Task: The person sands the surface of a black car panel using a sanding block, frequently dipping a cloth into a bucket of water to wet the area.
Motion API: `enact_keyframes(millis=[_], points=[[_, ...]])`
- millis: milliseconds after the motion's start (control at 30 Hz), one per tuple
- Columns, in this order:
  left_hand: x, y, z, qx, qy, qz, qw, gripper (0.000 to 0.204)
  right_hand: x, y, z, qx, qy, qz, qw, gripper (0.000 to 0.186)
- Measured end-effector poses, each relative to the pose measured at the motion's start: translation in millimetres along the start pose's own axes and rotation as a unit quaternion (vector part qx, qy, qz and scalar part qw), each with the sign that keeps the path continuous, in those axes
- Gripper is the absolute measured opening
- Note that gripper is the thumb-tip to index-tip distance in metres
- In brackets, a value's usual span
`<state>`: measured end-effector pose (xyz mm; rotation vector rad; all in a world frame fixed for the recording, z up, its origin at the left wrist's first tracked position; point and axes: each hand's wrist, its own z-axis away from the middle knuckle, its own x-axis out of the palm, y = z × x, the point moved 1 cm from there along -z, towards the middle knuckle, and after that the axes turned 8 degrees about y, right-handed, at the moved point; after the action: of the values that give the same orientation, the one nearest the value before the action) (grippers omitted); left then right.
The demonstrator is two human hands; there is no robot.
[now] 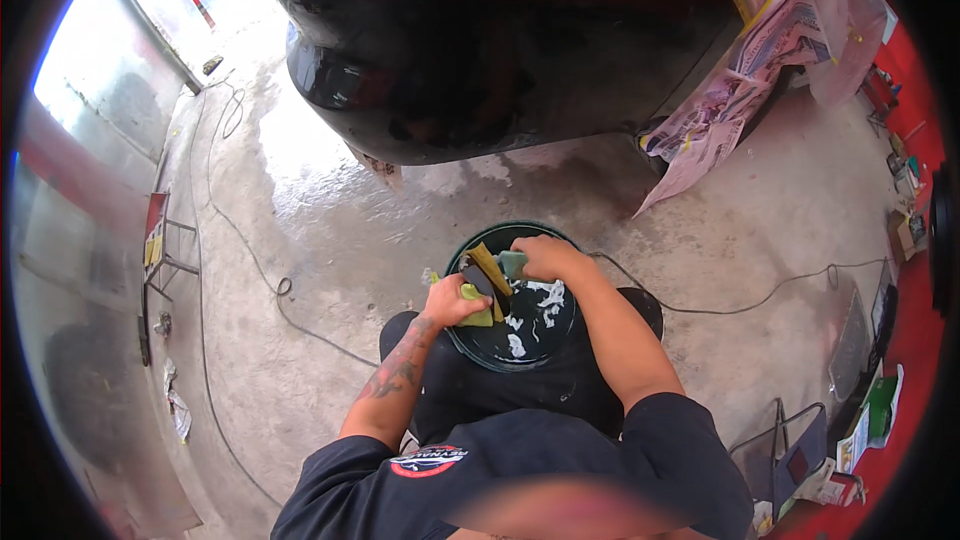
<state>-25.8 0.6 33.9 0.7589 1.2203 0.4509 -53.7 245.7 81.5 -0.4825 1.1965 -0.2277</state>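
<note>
I hold both hands over a round dark green bucket [565, 340] at my lap, with white flecks inside it. My left hand [450, 300] grips a bundle of a light green pad [475, 311] and a dark grey block [477, 278], with a mustard-yellow piece [488, 265] along its upper side. Just to the right, my right hand [548, 257] is closed on a teal sponge-like pad [512, 263], close beside the bundle.
A black car body [500, 60] fills the top, masked at right with newspaper [715, 120] and plastic [840, 30]. A cable [285, 286] runs over the wet concrete floor [300, 190]. A metal stand [170, 258] is at left, a folded frame [780, 450] and assorted items along the red right wall.
</note>
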Motion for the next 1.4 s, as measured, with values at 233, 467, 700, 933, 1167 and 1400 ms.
enact_keyframes(millis=[233, 467, 700, 933, 1167, 1400], points=[[15, -47, -18, 0.020, -0.024, 0.191, 0.981, 0.056, 1, -18, 2, 0.013, -0.072, 0.037, 0.997, 0.045], [-1, -9, -13, -0.027, -0.074, 0.048, 0.996, 0.060, 7, -2, -1, 0.021, 0.054, 0.004, 0.998, 0.049], [11, 8, -17, -0.044, -0.052, -0.058, 0.996, 0.057, 17, -2, -15, -0.061, -0.053, -0.101, 0.992, 0.029], [16, 12, -11, -0.157, -0.089, 0.188, 0.966, 0.060, 22, -5, -20, -0.078, -0.077, -0.052, 0.993, 0.037], [29, -7, 10, -0.193, -0.059, 0.336, 0.920, 0.042, 23, -13, -24, -0.086, -0.153, -0.047, 0.983, 0.040], [16, 6, 26, -0.169, -0.005, 0.375, 0.911, 0.034, 11, -6, -8, 0.061, -0.138, 0.114, 0.982, 0.037]])
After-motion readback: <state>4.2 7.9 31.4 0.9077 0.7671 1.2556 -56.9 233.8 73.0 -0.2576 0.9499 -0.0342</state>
